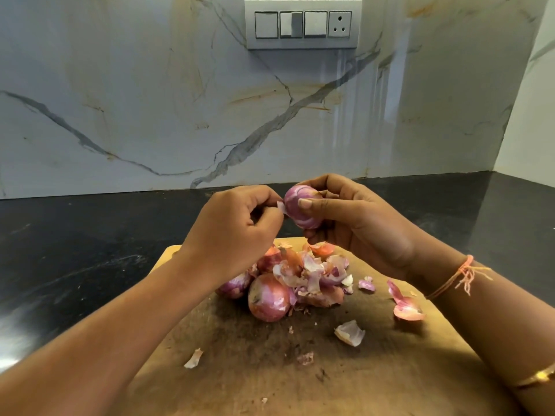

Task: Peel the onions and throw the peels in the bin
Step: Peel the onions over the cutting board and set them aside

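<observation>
Held onion: purple-pink w/ white streaks; peel flap on it pale pink-white. Onion on board: pink-red, tan patch. Peel pile: pink, white & orange-tan mix. Board: tan wood, dark brown stain in centre. Worktop: black, faint grey mottling. Wall: white marble, grey veins, ochre streaks. Switch plate: grey, white switches. Wrist thread orange; bangle gold.

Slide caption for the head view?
Right hand holds a round purple onion, left hand pinches its skin, above a peel-strewn wooden cutting board.
</observation>
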Motion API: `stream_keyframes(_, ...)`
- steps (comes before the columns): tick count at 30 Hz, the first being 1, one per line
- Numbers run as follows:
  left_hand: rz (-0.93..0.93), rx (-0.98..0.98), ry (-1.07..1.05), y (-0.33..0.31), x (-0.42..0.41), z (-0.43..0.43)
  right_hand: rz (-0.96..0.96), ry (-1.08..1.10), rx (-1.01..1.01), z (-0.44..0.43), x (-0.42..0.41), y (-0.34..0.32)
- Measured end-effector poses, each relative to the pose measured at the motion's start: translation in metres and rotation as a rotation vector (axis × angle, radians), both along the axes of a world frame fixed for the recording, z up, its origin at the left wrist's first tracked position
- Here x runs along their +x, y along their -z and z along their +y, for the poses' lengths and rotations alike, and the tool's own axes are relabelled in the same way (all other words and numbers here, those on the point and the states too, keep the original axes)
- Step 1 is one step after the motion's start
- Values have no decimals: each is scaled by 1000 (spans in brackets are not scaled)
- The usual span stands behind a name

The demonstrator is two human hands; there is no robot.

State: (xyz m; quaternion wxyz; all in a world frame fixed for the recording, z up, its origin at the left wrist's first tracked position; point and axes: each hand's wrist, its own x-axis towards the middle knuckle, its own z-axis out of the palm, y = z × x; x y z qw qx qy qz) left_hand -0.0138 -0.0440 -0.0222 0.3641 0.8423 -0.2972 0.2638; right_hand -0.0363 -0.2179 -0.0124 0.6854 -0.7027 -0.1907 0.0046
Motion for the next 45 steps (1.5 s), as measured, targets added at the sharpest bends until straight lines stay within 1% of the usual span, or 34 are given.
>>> stream_keyframes(3, 37, -17, 48, 0, 0, 0, -4, 12, -18, -1, 1, 1)
stream_keyframes(6, 15, -7, 10, 0, 0, 0, 1, -3, -5, -1, 2, 1)
stream_keyframes(11, 36, -66, 16, 2, 1, 0, 32, -44, 54, -3, 2, 1)
stream_keyframes(17, -5, -30, 33, 1, 1, 1, 159, -89, 125, -6, 5, 2)
stream_keyframes(19, -17, -9, 8, 1, 3, 3, 210, -115, 176, -7, 6, 3)
stream_keyframes(21, -11, -8, -23, 2, 6, 5, 211, -104, 191, -8, 7, 3)
stream_keyframes(23, 16, -7, -10, 2, 6, 6, 140, -35, 101, -7, 8, 4)
stream_keyframes(25, 45, 11, 25, 2, 4, 4, 40, 30, -49, -6, 8, 6)
stream_keyframes(28, 72, 27, 44, 1, 2, 3, -88, 63, -219, -5, 6, 7)
stream_keyframes(35, 176, 24, 38, 0, 2, 3, -364, 133, -501, -3, 5, 9)
stream_keyframes(40, 140, 52, -8, 1, 2, 3, -479, 156, -599, -2, 3, 8)
stream_keyframes(45, 33, 99, -29, 4, 3, 3, -463, 126, -605, -3, 4, 7)
